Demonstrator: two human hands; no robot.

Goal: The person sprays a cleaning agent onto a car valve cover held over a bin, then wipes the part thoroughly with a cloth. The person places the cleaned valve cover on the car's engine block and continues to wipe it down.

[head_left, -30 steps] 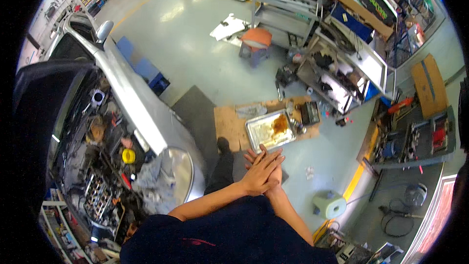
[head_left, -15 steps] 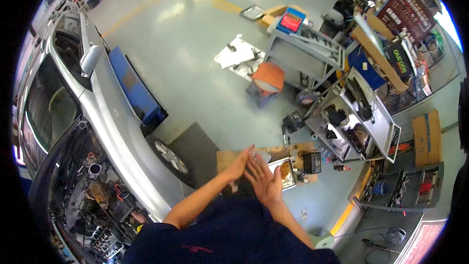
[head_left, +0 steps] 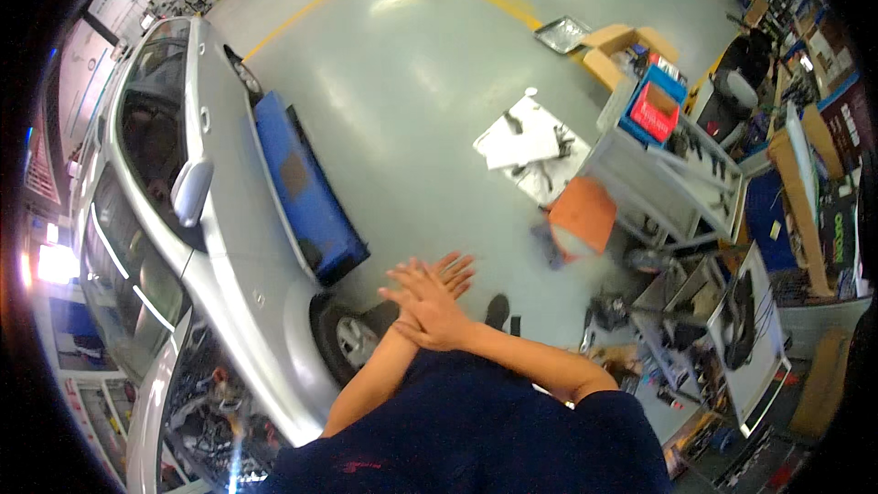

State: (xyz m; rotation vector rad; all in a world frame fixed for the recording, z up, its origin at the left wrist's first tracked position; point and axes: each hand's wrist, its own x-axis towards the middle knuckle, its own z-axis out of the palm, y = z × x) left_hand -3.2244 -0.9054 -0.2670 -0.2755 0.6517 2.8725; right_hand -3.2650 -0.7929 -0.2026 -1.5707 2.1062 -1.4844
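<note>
My two bare hands are crossed against each other in front of my dark shirt. My right hand (head_left: 428, 305) lies on top, its fingers stretched out and spread toward the upper left. Beneath it, my left hand (head_left: 455, 272) is partly covered, and its straight, parted fingers show beyond the right one. I see nothing held in either. Beyond them to the left stands a silver car (head_left: 240, 220), its front wheel (head_left: 355, 340) nearest to my hands. A dark shoe (head_left: 497, 312) shows on the floor just to their right.
An engine bay (head_left: 215, 416) lies exposed at lower left. Along the car runs a blue platform (head_left: 302, 185). To the right are an orange-topped stool (head_left: 583, 213), a white sheet with dark parts (head_left: 523, 150), a grey cart (head_left: 626, 174) bearing boxes, and another cart (head_left: 764, 338).
The view has swung left, and the carts and stool now sit farther right. My hands, earlier palm to palm near a metal tray, are now crossed with the right over the left.
</note>
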